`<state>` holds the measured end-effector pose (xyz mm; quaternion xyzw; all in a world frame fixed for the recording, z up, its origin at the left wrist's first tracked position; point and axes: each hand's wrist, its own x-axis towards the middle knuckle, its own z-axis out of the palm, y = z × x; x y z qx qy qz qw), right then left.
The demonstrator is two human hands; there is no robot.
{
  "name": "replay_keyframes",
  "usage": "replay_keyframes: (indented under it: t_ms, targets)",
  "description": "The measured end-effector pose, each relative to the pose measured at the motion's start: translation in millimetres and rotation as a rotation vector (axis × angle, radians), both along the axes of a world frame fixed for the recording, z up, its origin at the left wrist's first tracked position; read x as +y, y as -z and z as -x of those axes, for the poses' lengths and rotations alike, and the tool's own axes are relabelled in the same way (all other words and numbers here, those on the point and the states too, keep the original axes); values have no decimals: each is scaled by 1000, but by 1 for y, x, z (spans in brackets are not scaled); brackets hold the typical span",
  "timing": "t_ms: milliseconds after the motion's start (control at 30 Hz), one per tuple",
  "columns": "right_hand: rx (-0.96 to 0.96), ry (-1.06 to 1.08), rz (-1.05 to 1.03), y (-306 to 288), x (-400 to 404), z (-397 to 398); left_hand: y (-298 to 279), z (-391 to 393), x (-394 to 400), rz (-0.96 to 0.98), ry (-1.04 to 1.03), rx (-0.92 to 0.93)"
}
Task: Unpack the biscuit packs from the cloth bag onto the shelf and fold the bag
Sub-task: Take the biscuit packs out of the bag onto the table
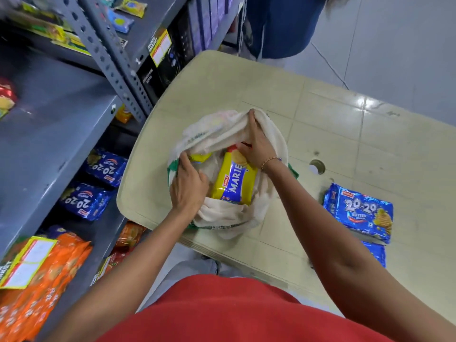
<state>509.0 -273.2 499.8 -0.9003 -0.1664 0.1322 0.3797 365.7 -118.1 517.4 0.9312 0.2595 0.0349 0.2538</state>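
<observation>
Head view: left hand and right hand grip the cloth bag rim around the Marie pack.

A red top, bare forearms, and a thin beaded bracelet on the right wrist.

Both arms reach forward; the left hand and the right hand each have curled, gripping fingers.

Bright; table glare; blurred, warped edges
</observation>
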Motion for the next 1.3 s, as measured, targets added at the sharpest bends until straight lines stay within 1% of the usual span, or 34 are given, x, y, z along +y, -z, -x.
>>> replay_keyframes:
  t_ms: [67, 133, 200, 267, 333, 367, 400, 467, 500, 533, 600, 633, 667, 767, 800, 833, 867, 933, 967, 1033, 1067, 1133, 1200, 1233, 1300]
  targets:
    - [-36, 94, -40, 1, 8, -11, -2, -6, 11, 4, -13, -53]
    - [-62, 148, -27, 2, 16, -18, -4, -13, 21, -6, -17, -77]
    - [-74, 132, 12, 6, 23, -24, -6, -24, 31, 1, -38, -96]
    - [-43, 82, 63, 9, 25, -29, -6, -40, 40, -4, -51, -107]
    - [28, 42, 126, 13, 24, -34, 0, -59, 51, -52, -15, -34]
    - [80, 51, 152, 14, 21, -35, 5, -67, 57, -46, 10, 27]
    - [132, 79, 165, 16, 19, -37, 11, -76, 64, 10, 32, 95]
    - [169, 127, 157, 15, 16, -39, 21, -89, 74, 231, 81, 181]
    - [148, 138, 123, 15, 16, -41, 26, -93, 78, 332, 121, 167]
    - [110, 144, 76, 15, 15, -42, 30, -95, 80, 394, 168, 130]
    - [68, 164, 16, 14, 12, -45, 35, -97, 81, 476, 244, 67]
    - [109, 169, -3, 12, 10, -46, 35, -97, 81, 527, 267, 61]
    - [190, 165, -41, 11, 7, -47, 37, -98, 82, 594, 281, 74]
    - [507, 198, -171, 7, -2, -52, 39, -98, 88, 792, 302, 155]
    - [549, 220, -155, 7, -5, -54, 39, -96, 89, 794, 339, 183]
    - [542, 244, -112, 9, -6, -58, 41, -94, 89, 726, 400, 213]
    - [490, 274, -41, 12, -6, -61, 43, -91, 86, 607, 477, 232]
    - [308, 366, 139, 20, -2, -65, 46, -87, 76, 389, 601, 233]
    - [220, 412, 206, 24, 2, -64, 47, -85, 71, 346, 638, 225]
    - [148, 480, 285, 32, 10, -61, 50, -83, 67, 365, 665, 217]
    - [129, 487, 329, 32, 14, -57, 50, -82, 68, 386, 668, 222]
    - [52, 391, 413, 35, 16, -54, 51, -83, 76, 388, 667, 246]
    - [31, 263, 461, 34, 13, -51, 55, -83, 86, 303, 615, 265]
    - [64, 228, 443, 31, 9, -51, 58, -82, 89, 256, 543, 263]
    - [185, 197, 328, 23, 2, -51, 61, -75, 93, 199, 374, 199]
